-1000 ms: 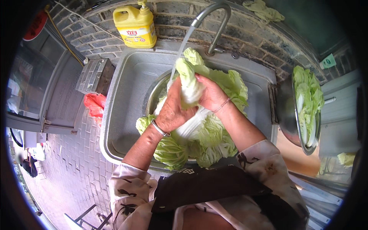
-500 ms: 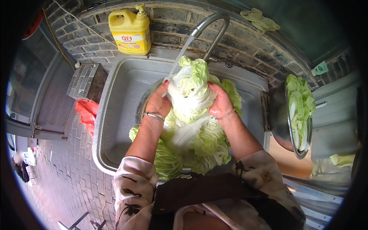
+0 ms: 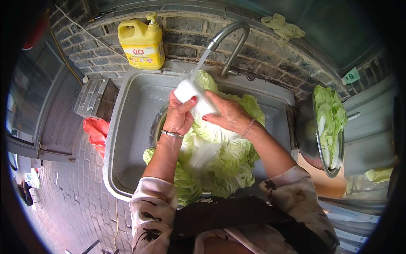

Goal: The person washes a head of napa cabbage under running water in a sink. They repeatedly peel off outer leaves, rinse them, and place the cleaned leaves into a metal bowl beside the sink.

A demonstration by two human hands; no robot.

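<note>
Under the running faucet (image 3: 242, 36) my left hand (image 3: 179, 117) has its fingers closed round the thick white stalk of a napa cabbage leaf (image 3: 188, 89). The water lands on that white end. My right hand (image 3: 230, 112) grips the same leaf from the right, its thumb and fingers against the white part. Below both hands, a heap of pale green cabbage leaves (image 3: 234, 152) fills a round metal basin (image 3: 159, 122), mostly hidden except for its left rim. The basin sits in the grey sink (image 3: 137, 97).
A yellow detergent jug (image 3: 141, 45) stands behind the sink's left corner. On the right, a metal bowl (image 3: 318, 142) holds more cabbage leaves (image 3: 327, 108). A red plastic bag (image 3: 96, 132) and a brick block (image 3: 96, 99) lie left of the sink. A cloth (image 3: 282, 26) hangs on the ledge.
My hands were apart, holding a leafy bunch upright between them. Now they are closer together on the leaf's white stalk, which is turned up into the water.
</note>
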